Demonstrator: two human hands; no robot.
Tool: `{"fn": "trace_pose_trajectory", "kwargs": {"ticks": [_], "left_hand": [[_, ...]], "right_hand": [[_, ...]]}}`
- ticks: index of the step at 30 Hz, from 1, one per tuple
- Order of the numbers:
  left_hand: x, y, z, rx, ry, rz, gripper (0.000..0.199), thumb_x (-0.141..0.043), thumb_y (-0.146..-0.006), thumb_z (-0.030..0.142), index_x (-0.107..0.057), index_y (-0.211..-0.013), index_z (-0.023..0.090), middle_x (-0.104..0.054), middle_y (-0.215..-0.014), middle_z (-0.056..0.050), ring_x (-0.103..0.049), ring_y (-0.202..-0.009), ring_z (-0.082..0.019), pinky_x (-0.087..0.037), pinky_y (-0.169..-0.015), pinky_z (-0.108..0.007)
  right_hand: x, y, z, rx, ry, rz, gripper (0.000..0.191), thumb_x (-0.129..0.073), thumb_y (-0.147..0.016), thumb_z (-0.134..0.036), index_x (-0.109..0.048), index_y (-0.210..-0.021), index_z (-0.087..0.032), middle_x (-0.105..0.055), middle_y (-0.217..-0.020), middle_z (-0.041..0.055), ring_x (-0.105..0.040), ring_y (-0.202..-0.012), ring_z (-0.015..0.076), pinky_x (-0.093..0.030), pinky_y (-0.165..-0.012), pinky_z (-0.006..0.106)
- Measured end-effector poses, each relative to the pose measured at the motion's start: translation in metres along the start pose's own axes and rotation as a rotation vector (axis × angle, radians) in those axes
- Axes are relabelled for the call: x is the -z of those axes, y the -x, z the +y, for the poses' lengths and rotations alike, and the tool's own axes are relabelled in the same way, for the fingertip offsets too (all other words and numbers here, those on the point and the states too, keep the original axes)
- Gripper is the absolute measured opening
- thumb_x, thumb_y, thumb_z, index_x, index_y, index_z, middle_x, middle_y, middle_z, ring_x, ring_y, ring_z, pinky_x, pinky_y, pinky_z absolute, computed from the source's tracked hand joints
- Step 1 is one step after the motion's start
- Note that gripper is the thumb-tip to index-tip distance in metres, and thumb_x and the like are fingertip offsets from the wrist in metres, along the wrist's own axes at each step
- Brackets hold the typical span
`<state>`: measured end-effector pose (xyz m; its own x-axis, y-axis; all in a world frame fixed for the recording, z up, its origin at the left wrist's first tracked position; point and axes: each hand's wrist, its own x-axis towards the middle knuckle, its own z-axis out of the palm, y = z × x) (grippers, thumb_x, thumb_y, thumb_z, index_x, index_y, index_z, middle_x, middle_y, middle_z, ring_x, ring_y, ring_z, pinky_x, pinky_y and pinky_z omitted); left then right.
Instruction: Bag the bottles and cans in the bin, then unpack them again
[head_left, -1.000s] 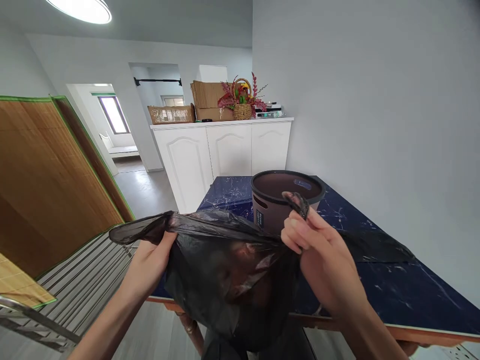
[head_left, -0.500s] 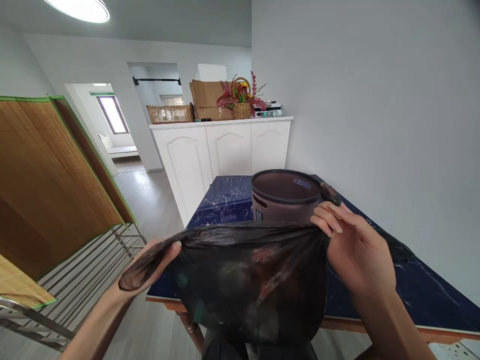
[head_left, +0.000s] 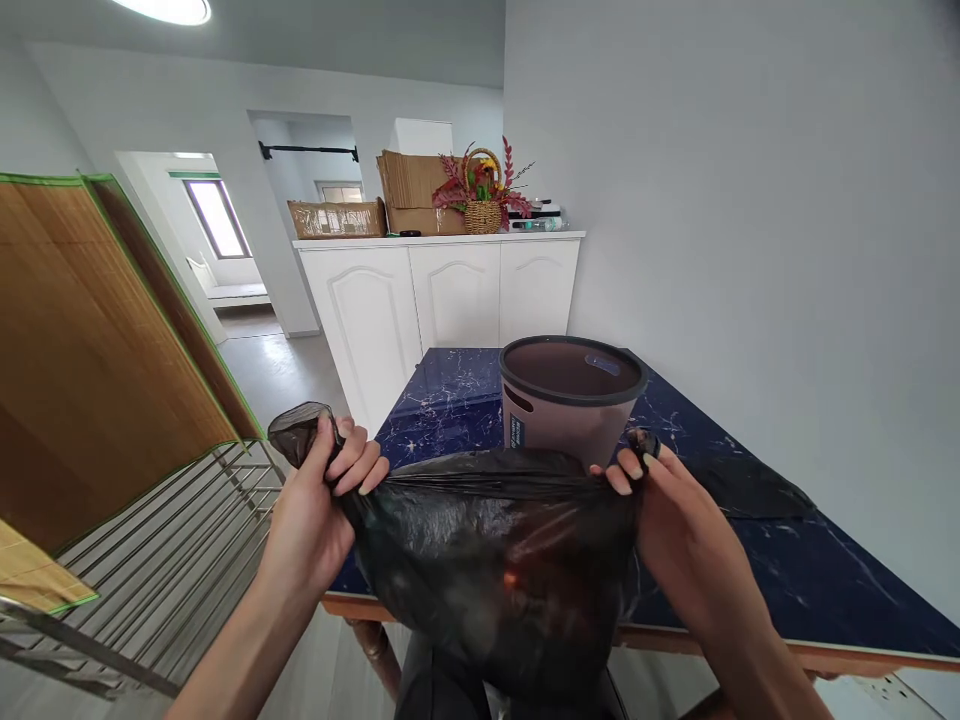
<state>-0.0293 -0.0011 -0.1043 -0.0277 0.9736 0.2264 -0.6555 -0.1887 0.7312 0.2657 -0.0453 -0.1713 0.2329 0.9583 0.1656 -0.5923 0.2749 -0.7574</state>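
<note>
A filled black garbage bag (head_left: 495, 570) hangs between my hands at the front edge of the table, its top pulled taut sideways. My left hand (head_left: 330, 490) is closed around one top corner, and a loose loop of film sticks out above the fist. The opposite corner is gripped by my right hand (head_left: 660, 500), with a small tuft of plastic poking up past the thumb. Reddish and pale contents show faintly through the film, but I cannot make out what they are. Just behind the bag stands a brownish-pink trash can (head_left: 570, 410) with a black rim.
The dark blue marbled table (head_left: 457, 400) carries a flat black plastic piece (head_left: 750, 488) at right. On the left is a metal rack (head_left: 217, 560) with a bamboo mat (head_left: 97, 360). A white cabinet (head_left: 450, 300) holding cardboard boxes (head_left: 341, 218) and a flower basket (head_left: 484, 215) stands behind.
My left hand has risen and turned, its fingers now wrapped around the bag's corner. My right hand has dropped slightly, and the bag's top edge sits a little lower on the right.
</note>
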Motion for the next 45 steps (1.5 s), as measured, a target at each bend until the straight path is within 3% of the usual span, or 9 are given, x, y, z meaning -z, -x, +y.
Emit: {"fn": "trace_pose_trajectory", "kwargs": {"ticks": [5, 11, 15, 19, 26, 31, 35, 42, 45], "left_hand": [[0.001, 0.000, -0.002, -0.019, -0.027, 0.028, 0.032, -0.078, -0.100, 0.033, -0.057, -0.082, 0.017, -0.032, -0.062, 0.010, -0.032, -0.046, -0.004, -0.038, -0.042, -0.016], [0.005, -0.002, -0.001, -0.015, -0.008, 0.039, 0.033, -0.080, -0.098, 0.032, -0.056, -0.081, 0.018, -0.031, -0.062, 0.010, -0.032, -0.045, -0.004, -0.037, -0.041, -0.016], [0.008, -0.005, 0.000, -0.004, -0.010, 0.014, 0.031, -0.079, -0.099, 0.031, -0.058, -0.082, 0.016, -0.032, -0.062, 0.010, -0.033, -0.046, -0.004, -0.037, -0.041, -0.017], [0.012, -0.007, 0.000, 0.004, -0.004, -0.009, 0.030, -0.080, -0.098, 0.029, -0.059, -0.082, 0.015, -0.032, -0.062, 0.010, -0.034, -0.046, -0.004, -0.038, -0.041, -0.017], [0.012, -0.005, 0.002, 0.011, -0.057, 0.003, 0.033, -0.086, -0.093, 0.032, -0.059, -0.082, 0.015, -0.032, -0.061, 0.010, -0.029, -0.046, -0.004, -0.038, -0.041, -0.015], [0.008, -0.004, 0.002, 0.018, -0.168, -0.003, 0.041, -0.090, -0.087, 0.040, -0.058, -0.079, 0.016, -0.029, -0.061, 0.011, -0.023, -0.048, -0.005, -0.037, -0.042, -0.015], [0.008, 0.000, 0.001, 0.008, -0.331, -0.032, 0.043, -0.083, -0.092, 0.049, -0.058, -0.077, 0.017, -0.028, -0.059, 0.010, -0.020, -0.050, -0.007, -0.032, -0.043, -0.016], [0.012, 0.008, -0.006, 0.017, -0.635, -0.153, 0.048, -0.065, -0.101, 0.060, -0.057, -0.077, 0.019, -0.035, -0.058, 0.006, -0.026, -0.052, -0.009, -0.024, -0.047, -0.021], [0.015, 0.011, -0.007, 0.096, -0.743, -0.227, 0.047, -0.059, -0.103, 0.063, -0.060, -0.085, 0.019, -0.036, -0.060, 0.007, -0.027, -0.053, -0.010, -0.024, -0.049, -0.023]], "right_hand": [[0.027, 0.006, 0.007, -0.007, 0.121, 0.101, 0.036, -0.088, -0.084, -0.050, -0.081, -0.113, -0.030, -0.076, -0.126, 0.0067, -0.068, -0.126, 0.0291, -0.054, -0.115, 0.045], [0.063, 0.009, 0.029, 0.022, 0.080, 0.303, 0.028, -0.088, -0.084, -0.051, -0.083, -0.100, -0.029, -0.080, -0.123, 0.0049, -0.069, -0.132, 0.0308, -0.053, -0.120, 0.048], [0.069, 0.008, 0.044, -0.062, 0.243, 0.208, 0.050, -0.089, -0.082, -0.058, -0.083, -0.120, -0.027, -0.076, -0.137, 0.0100, -0.063, -0.140, 0.0353, -0.047, -0.123, 0.049], [0.060, 0.002, 0.051, -0.138, 0.395, 0.111, 0.063, -0.089, -0.081, -0.061, -0.078, -0.132, -0.027, -0.073, -0.143, 0.0102, -0.055, -0.147, 0.0361, -0.042, -0.125, 0.050], [0.020, -0.012, 0.045, -0.151, 0.356, -0.045, 0.056, -0.092, -0.074, -0.066, -0.082, -0.104, -0.020, -0.082, -0.118, 0.0135, -0.073, -0.121, 0.0375, -0.058, -0.106, 0.049], [0.002, -0.022, 0.034, -0.198, 0.350, -0.199, 0.064, -0.088, -0.079, -0.067, -0.079, -0.127, -0.025, -0.078, -0.133, 0.0098, -0.068, -0.130, 0.0352, -0.056, -0.111, 0.048], [-0.008, -0.029, 0.033, -0.229, 0.255, -0.126, 0.064, -0.082, -0.082, -0.073, -0.080, -0.128, -0.028, -0.079, -0.129, 0.0072, -0.065, -0.135, 0.0355, -0.056, -0.113, 0.047], [-0.041, -0.031, 0.025, -0.124, -0.057, -0.448, 0.037, -0.068, -0.098, -0.068, -0.073, -0.101, -0.032, -0.067, -0.067, -0.0014, -0.074, -0.081, 0.0228, -0.064, -0.092, 0.042], [-0.059, -0.033, 0.021, -0.163, -0.158, -0.583, 0.034, -0.066, -0.101, -0.064, -0.062, -0.093, -0.031, -0.037, -0.053, -0.0110, -0.039, -0.044, 0.0108, -0.059, -0.056, 0.028]]}}
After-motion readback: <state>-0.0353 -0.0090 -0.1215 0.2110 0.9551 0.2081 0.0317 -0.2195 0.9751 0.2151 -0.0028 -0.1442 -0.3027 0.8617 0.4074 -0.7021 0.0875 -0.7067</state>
